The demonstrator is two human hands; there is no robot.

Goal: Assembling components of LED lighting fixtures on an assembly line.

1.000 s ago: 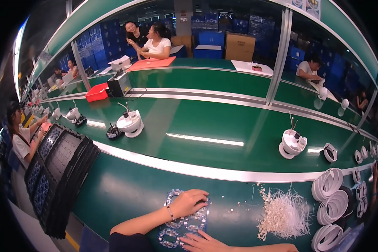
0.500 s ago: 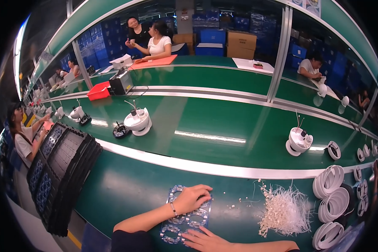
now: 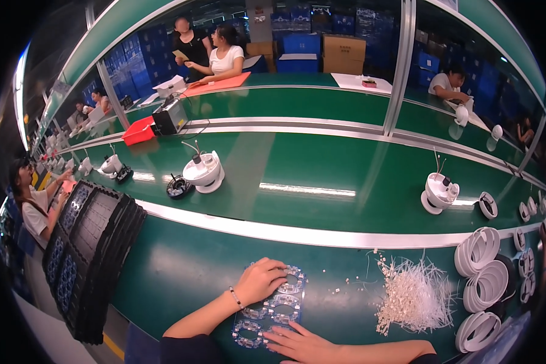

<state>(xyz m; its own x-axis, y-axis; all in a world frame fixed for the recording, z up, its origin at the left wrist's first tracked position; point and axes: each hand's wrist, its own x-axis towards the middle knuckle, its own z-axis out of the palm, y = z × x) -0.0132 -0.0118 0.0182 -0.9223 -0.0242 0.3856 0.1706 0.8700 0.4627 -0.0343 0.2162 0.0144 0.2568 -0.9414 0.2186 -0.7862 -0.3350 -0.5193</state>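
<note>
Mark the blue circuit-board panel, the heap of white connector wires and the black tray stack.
Blue circuit-board panel (image 3: pixel 283 298): head view, on board between two right-hand openings.
Heap of white connector wires (image 3: pixel 414 296): head view, middle of the heap.
Black tray stack (image 3: pixel 106 262): head view, stacked right-hand edges.

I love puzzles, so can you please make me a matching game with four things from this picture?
Things:
1. Circuit boards
2. Wire pile
3. Bin
4. Tray stack

Clues:
A. Black, on the left
B. Red, farther back
C. Blue, partly under the left hand and right hand
D. Mostly white, right of both hands

Right pairs: 1-C, 2-D, 3-B, 4-A
</note>
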